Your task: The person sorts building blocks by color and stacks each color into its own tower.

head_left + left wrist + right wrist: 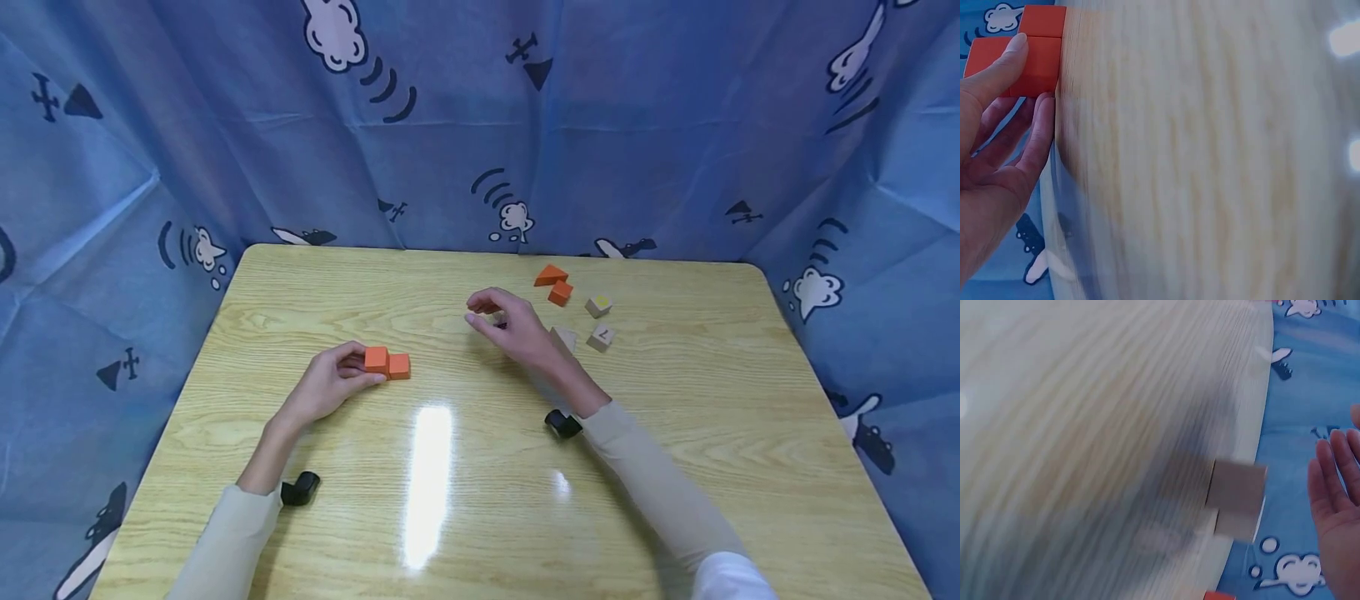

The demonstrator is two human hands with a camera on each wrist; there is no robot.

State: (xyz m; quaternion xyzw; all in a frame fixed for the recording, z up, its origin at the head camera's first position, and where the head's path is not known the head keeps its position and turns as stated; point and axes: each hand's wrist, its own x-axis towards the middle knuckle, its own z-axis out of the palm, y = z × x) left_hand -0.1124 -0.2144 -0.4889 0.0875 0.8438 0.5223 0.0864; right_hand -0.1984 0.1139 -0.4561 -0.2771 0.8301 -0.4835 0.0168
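Note:
On the left half of the table, my left hand (333, 383) holds an orange cube (377, 360) between thumb and fingers. This cube stands higher than a second orange cube (400, 367) right beside it. In the left wrist view, three orange faces show as an L: an upper block (988, 55), one under it (1038, 69), and one alongside (1044, 22). The thumb lies across them. Over the middle of the table is my right hand (516, 327), fingers loosely bent and holding nothing. Near its wrist lies a plain wooden block (564, 338), partly hidden by the arm.
Beyond the right hand lie an orange triangular block (551, 275), an orange cube (560, 292), a wooden cube with a yellow mark (598, 306) and a wooden cube marked like a 7 (601, 337). A blue printed curtain (450, 125) hangs around the table.

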